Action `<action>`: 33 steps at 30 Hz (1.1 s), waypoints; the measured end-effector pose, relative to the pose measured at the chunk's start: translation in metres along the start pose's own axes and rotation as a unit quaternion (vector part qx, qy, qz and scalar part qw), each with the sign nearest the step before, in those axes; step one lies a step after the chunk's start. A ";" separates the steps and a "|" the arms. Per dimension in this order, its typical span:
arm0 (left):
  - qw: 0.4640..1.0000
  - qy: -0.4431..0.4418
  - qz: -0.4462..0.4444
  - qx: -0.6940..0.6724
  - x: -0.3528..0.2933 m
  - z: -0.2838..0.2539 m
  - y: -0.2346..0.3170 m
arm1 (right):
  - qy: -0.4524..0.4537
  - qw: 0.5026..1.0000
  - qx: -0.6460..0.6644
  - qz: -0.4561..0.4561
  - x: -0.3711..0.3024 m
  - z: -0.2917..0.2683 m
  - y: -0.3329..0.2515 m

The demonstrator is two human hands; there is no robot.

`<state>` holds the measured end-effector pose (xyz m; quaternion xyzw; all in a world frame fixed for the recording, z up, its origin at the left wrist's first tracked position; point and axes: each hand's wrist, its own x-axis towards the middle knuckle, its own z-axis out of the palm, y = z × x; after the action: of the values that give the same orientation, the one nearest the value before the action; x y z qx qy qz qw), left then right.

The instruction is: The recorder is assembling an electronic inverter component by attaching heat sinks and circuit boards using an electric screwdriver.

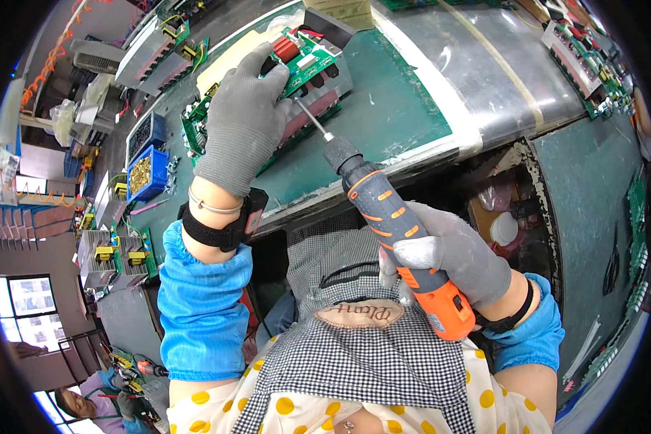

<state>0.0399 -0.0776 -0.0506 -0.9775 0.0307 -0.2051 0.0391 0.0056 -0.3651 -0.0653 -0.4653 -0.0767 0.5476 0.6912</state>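
My left hand (247, 119), in a grey glove, grips a green circuit board assembly (312, 64) from above. The assembly carries a red coil (286, 48) and a metal heatsink along its side, and rests tilted on the green bench top. My gloved right hand (463, 253) is wrapped round a grey and orange cordless screwdriver (372, 189). Its long bit (309, 116) points up and left, the tip at the near side of the assembly, close to my left fingers. Whether the tip sits in a screw is too small to tell.
Left of the assembly stand a blue bin of brass-coloured screws (146, 173) and a bin of dark parts (146, 136). More heatsink boards (155, 58) lie at the far left and another (582, 69) at the far right. A co-worker (98, 401) sits at lower left.
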 end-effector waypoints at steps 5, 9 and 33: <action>1.000 0.002 0.006 0.003 0.001 0.001 0.000 | 0.008 0.999 0.047 0.025 -0.004 0.003 -0.007; 1.000 -0.004 -0.004 0.009 0.000 0.002 -0.001 | 0.017 0.998 0.042 0.032 -0.002 0.006 -0.012; 1.000 -0.008 -0.010 0.004 -0.001 0.003 -0.001 | 0.023 0.997 0.025 0.070 0.000 -0.002 -0.017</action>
<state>0.0403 -0.0763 -0.0538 -0.9791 0.0201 -0.1982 0.0417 0.0186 -0.3657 -0.0536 -0.4643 -0.0139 0.5859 0.6641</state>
